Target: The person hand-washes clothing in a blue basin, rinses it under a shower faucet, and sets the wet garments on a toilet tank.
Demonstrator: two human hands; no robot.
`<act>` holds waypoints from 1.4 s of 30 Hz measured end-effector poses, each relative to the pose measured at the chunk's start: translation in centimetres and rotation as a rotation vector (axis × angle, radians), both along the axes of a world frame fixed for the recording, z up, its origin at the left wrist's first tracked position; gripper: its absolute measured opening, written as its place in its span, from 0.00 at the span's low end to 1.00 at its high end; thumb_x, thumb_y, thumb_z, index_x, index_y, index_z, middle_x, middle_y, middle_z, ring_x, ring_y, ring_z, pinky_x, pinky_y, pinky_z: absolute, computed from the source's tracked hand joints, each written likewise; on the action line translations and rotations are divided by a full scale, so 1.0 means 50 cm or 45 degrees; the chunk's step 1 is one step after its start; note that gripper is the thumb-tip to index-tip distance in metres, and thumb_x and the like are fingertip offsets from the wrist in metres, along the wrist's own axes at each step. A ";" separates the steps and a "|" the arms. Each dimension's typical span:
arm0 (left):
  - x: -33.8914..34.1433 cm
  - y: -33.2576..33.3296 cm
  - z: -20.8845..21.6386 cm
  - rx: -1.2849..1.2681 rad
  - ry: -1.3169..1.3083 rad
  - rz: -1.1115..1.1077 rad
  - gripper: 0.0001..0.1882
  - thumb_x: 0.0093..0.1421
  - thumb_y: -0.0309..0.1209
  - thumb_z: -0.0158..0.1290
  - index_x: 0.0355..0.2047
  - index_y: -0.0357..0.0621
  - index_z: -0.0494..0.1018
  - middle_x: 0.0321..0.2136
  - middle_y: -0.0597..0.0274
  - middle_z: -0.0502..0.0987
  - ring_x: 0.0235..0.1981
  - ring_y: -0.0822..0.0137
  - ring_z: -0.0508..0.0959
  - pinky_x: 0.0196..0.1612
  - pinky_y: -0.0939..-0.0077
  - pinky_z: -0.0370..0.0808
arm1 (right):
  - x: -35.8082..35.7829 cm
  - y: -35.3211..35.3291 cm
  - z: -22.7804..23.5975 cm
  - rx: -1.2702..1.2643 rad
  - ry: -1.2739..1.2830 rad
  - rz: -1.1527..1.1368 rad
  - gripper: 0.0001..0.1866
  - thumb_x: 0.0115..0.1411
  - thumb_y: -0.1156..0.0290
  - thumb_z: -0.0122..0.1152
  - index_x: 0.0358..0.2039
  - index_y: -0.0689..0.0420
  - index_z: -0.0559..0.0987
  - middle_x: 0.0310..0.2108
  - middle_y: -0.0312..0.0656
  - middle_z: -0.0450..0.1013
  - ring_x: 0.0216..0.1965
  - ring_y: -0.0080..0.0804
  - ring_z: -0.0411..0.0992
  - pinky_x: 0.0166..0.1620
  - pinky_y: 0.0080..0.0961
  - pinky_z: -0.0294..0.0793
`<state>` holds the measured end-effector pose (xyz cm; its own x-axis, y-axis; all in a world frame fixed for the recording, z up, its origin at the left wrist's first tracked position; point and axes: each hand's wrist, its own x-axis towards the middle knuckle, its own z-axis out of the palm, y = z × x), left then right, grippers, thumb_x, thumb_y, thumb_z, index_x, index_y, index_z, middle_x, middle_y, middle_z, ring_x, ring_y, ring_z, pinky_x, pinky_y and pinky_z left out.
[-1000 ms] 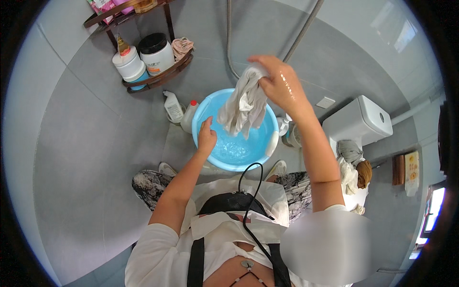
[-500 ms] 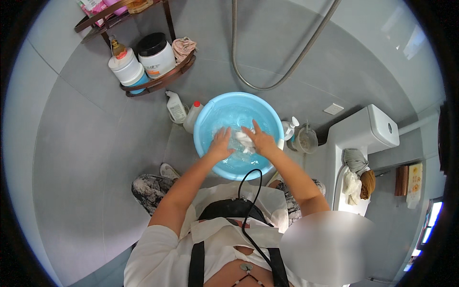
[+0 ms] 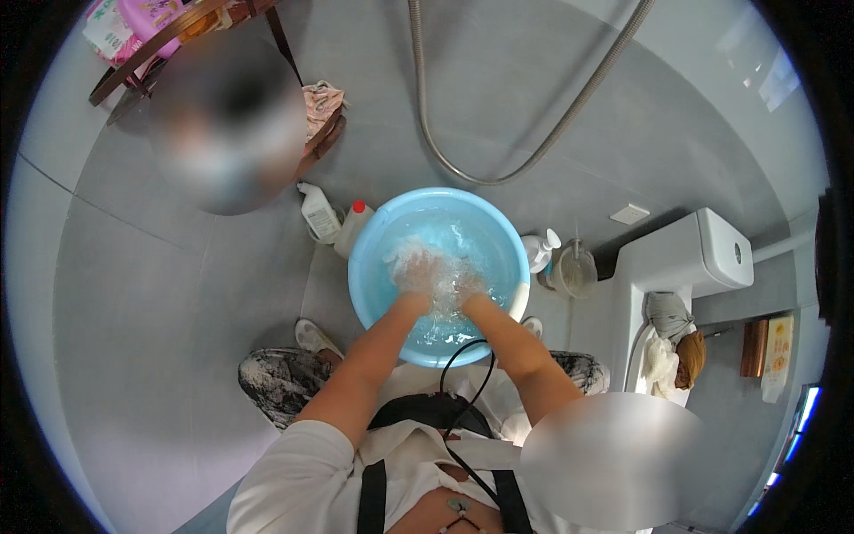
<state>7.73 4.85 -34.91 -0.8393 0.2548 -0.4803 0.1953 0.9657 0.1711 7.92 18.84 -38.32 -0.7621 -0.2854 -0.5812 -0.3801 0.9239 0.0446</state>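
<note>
A round light-blue basin of water stands on the floor in front of me. Both forearms reach down into it. Churning, foamy water covers my left hand left of the middle, and its fingers are hidden. Close beside it, my right hand is also under the splashing surface, its fingers out of sight. The white cloth seen earlier between the hands cannot be made out now in the froth. Something white lies against the basin's right rim.
Left of the basin stand a white bottle and a red-capped jug. On its right are a pump bottle and a clear tub. Cloths lie on the white toilet. A shower hose hangs beyond.
Both hands have gone from the surface, fingers spread, down into the water, which now splashes and foams over them. The white cloth has dropped from sight.
</note>
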 end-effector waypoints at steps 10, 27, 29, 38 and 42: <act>0.006 -0.070 0.053 0.259 0.084 -0.137 0.25 0.49 0.26 0.46 0.50 0.52 0.62 0.51 0.55 0.62 0.53 0.54 0.61 0.53 0.62 0.59 | -0.015 -0.024 0.178 0.128 -0.143 -0.048 0.31 0.52 0.71 0.49 0.57 0.52 0.55 0.58 0.52 0.49 0.53 0.43 0.59 0.51 0.39 0.62; 0.092 -0.163 0.133 0.784 0.655 0.190 0.11 0.50 0.26 0.47 0.35 0.43 0.71 0.36 0.56 0.73 0.36 0.55 0.73 0.37 0.65 0.70 | 0.031 -0.027 0.685 -1.481 0.781 -0.276 0.12 0.41 0.79 0.50 0.28 0.56 0.78 0.35 0.46 0.72 0.37 0.42 0.70 0.41 0.28 0.69; 0.095 -0.156 0.143 0.745 0.677 0.161 0.11 0.51 0.26 0.44 0.36 0.43 0.72 0.36 0.57 0.73 0.34 0.54 0.74 0.37 0.63 0.71 | 0.036 -0.027 0.714 -1.451 0.781 -0.323 0.11 0.41 0.78 0.51 0.28 0.56 0.78 0.36 0.46 0.71 0.38 0.42 0.70 0.41 0.28 0.69; 0.099 -0.149 0.157 0.730 0.731 0.131 0.14 0.51 0.25 0.43 0.39 0.41 0.70 0.37 0.56 0.71 0.33 0.55 0.73 0.36 0.64 0.71 | -0.023 -0.011 0.471 -1.218 0.534 -0.305 0.16 0.42 0.82 0.53 0.35 0.55 0.75 0.39 0.42 0.69 0.41 0.37 0.69 0.43 0.28 0.68; 0.093 -0.154 0.157 0.671 0.642 0.152 0.16 0.51 0.25 0.44 0.42 0.42 0.67 0.40 0.56 0.69 0.36 0.56 0.73 0.37 0.63 0.71 | -0.019 -0.011 0.359 -0.652 0.390 -0.160 0.28 0.43 0.73 0.59 0.48 0.45 0.68 0.53 0.47 0.57 0.47 0.45 0.65 0.47 0.33 0.67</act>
<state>12.41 -2.86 -27.08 -0.9623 0.2381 0.1316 0.2712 0.7998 0.5355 6.97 18.31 -20.36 -0.9188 -0.3679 -0.1431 -0.3069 0.8937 -0.3274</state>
